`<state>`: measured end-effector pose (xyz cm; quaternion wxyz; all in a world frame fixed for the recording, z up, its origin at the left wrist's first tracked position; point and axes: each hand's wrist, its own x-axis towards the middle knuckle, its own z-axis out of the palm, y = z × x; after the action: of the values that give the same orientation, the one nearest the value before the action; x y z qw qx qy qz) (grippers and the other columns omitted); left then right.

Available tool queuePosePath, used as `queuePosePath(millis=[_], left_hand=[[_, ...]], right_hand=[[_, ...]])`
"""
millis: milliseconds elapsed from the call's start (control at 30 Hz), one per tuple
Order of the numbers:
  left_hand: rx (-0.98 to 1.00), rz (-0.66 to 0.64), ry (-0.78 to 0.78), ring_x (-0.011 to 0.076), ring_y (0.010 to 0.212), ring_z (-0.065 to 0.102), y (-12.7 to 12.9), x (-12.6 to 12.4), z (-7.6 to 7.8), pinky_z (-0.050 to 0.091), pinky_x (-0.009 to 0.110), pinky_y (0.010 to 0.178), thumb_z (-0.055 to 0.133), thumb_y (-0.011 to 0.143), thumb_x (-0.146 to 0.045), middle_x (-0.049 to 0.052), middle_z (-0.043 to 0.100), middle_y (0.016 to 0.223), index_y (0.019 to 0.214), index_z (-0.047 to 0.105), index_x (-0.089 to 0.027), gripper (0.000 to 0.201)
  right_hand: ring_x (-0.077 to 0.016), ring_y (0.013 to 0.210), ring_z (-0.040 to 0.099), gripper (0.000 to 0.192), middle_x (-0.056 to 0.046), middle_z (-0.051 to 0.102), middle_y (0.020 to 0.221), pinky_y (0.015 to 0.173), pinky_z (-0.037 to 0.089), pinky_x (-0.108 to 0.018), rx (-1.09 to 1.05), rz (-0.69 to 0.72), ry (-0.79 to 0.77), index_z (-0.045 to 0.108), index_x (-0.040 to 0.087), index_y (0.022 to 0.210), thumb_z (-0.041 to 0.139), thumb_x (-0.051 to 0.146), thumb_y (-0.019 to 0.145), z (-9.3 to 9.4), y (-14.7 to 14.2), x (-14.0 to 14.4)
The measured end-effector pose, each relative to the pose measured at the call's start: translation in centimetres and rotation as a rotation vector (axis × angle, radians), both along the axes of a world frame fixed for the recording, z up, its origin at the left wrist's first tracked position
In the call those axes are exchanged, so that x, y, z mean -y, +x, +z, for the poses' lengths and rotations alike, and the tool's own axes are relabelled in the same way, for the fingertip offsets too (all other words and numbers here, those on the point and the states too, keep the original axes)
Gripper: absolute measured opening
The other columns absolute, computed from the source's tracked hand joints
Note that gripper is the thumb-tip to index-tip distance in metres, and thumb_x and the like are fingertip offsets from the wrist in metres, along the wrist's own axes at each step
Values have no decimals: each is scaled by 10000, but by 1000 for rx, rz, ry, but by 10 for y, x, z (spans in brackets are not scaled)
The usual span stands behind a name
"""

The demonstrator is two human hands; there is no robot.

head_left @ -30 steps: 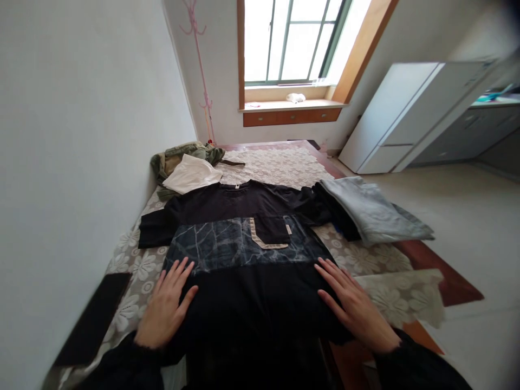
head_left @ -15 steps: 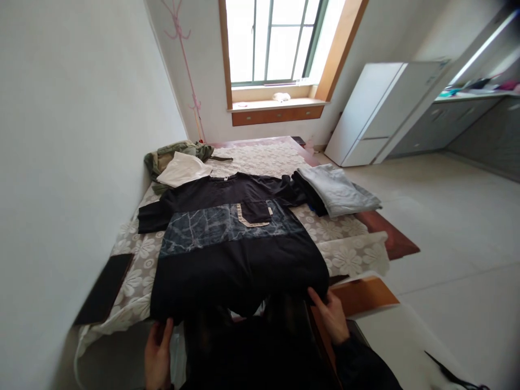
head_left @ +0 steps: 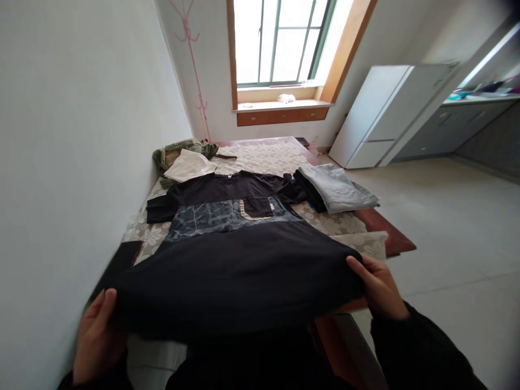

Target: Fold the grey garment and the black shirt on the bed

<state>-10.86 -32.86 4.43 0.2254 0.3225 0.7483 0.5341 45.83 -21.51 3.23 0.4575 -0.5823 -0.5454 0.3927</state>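
Observation:
A black T-shirt (head_left: 239, 260) lies front side up, its collar toward the window. A grey marbled band crosses its chest, with a light-edged pocket on it. My left hand (head_left: 99, 327) pinches the lower left corner of the hem, thumb on top. At the lower right corner, my right hand (head_left: 377, 281) grips the hem the same way. Between my hands the hem is stretched wide and lifted off the table, while the collar and sleeves rest on the floral tablecloth (head_left: 150, 235). The fingers under the fabric are hidden.
Folded clothes with a light grey piece (head_left: 335, 187) on top lie right of the shirt. A white cloth (head_left: 189, 165) and a camouflage-coloured bundle (head_left: 162, 157) sit at the back left. A dark flat object (head_left: 122, 262) lies by the left wall. A white refrigerator (head_left: 374, 119) stands beyond.
Both hands have moved up and apart, pulling the hem wide and raising it from the table edge. The collar end has stayed in place.

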Motion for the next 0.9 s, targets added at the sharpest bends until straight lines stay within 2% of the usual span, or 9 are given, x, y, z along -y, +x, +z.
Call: queuePosePath(millis=[67, 133, 300, 433, 500, 567, 633, 733, 900], left_hand=[[-30, -4, -4, 268, 887, 703, 5, -22, 11, 599, 393, 848, 576, 786, -767, 56, 753, 909, 1137, 692, -163, 708], [-121, -11, -29, 278, 933, 689, 12, -39, 9, 573, 387, 897, 591, 749, -791, 58, 743, 901, 1075, 709, -142, 736], [-237, -63, -69, 313, 1018, 687, 17, -36, -34, 540, 405, 950, 551, 782, -758, 90, 759, 974, 1061, 726, -172, 672], [-403, 37, -119, 332, 956, 701, 18, -13, -66, 555, 441, 887, 512, 851, -686, 113, 758, 942, 999, 731, -181, 570], [-559, -28, -54, 342, 997, 693, 19, -8, -78, 544, 465, 929, 534, 865, -646, 124, 754, 982, 997, 734, -183, 520], [-757, -179, 75, 361, 1088, 664, 17, -9, -89, 502, 508, 1019, 574, 865, -606, 144, 743, 1065, 1000, 739, -180, 476], [-952, -279, 192, 376, 1123, 647, 11, -13, -97, 480, 537, 1044, 600, 865, -573, 168, 733, 1097, 997, 742, -164, 453], [-1151, -320, 299, 359, 1060, 676, -1, -18, -104, 515, 503, 982, 635, 875, -498, 180, 740, 1075, 1033, 734, -125, 417], [-1204, -374, 305, 340, 1031, 692, -12, -18, -102, 520, 456, 957, 661, 847, -387, 163, 757, 1015, 966, 743, -155, 274]], right_hand=[[-271, 835, 691, 467, -65, 759, 851, 719, 564, -320, 170, 26, 79, 798, 170, 987, 655, 598, 867, 4, -6, -18], [-268, 836, 692, 470, -62, 759, 854, 753, 566, -339, 318, 61, 127, 791, 174, 974, 605, 600, 902, -5, -13, -26], [-285, 1043, 683, 371, -106, 747, 1076, 926, 556, -404, 457, 173, 289, 758, 199, 1052, 520, 476, 991, -55, -24, -2], [-305, 1253, 590, 266, -112, 682, 1277, 1058, 486, -489, 627, 146, 459, 747, 237, 1110, 553, 375, 993, -82, -23, 19], [-322, 1296, 559, 227, -109, 657, 1331, 1085, 448, -541, 749, 145, 536, 750, 249, 1105, 588, 343, 978, -88, -21, 21], [-323, 1314, 549, 215, -107, 642, 1362, 1091, 433, -553, 835, 151, 611, 743, 255, 1127, 599, 293, 972, -92, -19, 18], [-305, 1299, 567, 253, -107, 656, 1346, 1075, 449, -528, 865, 141, 675, 718, 254, 1189, 586, 234, 975, -96, -17, 14], [-282, 1221, 625, 308, -106, 705, 1255, 1008, 494, -475, 840, 121, 748, 691, 248, 1245, 577, 172, 970, -101, -15, 9], [-268, 998, 693, 219, -86, 755, 999, 927, 533, -458, 698, 83, 747, 750, 238, 1069, 580, 172, 949, -100, -13, 6]])
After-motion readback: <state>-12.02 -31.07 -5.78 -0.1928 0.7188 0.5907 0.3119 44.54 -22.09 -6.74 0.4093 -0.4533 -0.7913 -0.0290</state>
